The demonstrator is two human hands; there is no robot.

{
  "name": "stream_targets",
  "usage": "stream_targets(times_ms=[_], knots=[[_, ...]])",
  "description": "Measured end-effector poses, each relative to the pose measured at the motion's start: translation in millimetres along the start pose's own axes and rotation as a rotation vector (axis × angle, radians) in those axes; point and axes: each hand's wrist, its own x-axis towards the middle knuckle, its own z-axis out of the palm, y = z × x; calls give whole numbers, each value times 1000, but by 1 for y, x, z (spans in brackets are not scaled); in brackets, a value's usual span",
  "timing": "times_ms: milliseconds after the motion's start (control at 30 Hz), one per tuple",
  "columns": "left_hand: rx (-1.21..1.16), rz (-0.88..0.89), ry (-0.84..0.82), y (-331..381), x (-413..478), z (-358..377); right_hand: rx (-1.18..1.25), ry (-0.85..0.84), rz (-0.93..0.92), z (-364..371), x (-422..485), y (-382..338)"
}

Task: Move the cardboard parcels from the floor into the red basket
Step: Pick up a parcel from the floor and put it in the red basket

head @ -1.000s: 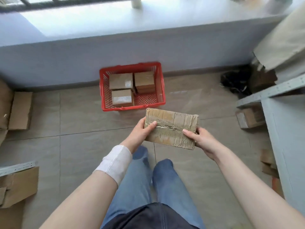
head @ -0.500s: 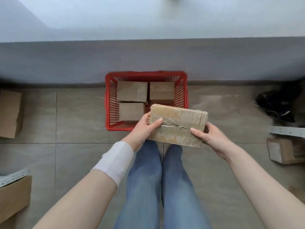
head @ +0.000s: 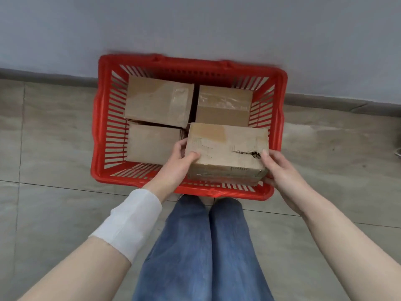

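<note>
Red basket point(head: 96, 135): rigid moulded plastic, rectangular with rounded corners, slotted walls and a thick rim. It stands on the floor point(head: 54, 137) of large, smooth grey-beige tiles, with its far side against the foot of a plain pale wall point(head: 195, 29).

Contents: three box-shaped parcels of plain brown cardboard.
- The far-left parcel point(head: 158, 101) carries a glossy strip of clear tape.
- The far-right parcel point(head: 223, 105) is also taped across its top.
- The near-left parcel point(head: 152, 143) has a bare top face and is partly overlapped by the far-left one.

Parcel in hand point(head: 225, 148): an oblong, worn corrugated box, scuffed and creased, with a ragged tear on its top face towards the right end. It sits level over the basket's near-right corner, long side parallel to the near rim. Whether it touches the basket bottom cannot be determined.

Grip: the box lies between the two hands, held by its short ends.
- The left hand point(head: 175, 164) clasps the left end, its thumb point(head: 193, 155) laid on the top face and its fingers curled round the end.
- The right hand point(head: 280, 170) clasps the right end, its thumb point(head: 265, 153) on the top edge beside the tear. Its fingers are below the box and mostly hidden.

Also noted: a white fabric wrap point(head: 130, 222) round the left forearm, and blue denim trouser legs point(head: 195, 246) just short of the near rim.
</note>
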Motion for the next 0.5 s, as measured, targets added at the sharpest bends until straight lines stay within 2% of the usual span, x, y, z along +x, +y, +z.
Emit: stream_targets(times_ms=[233,367,500], knots=[[128,-27,-34,-27,21,8,-78,119,-3,19,32,36],[235,-46,27,-40,49,20,-188,206,5,30,63,56],[366,-93,59,-47,83,26,-180,261,41,42,94,65]])
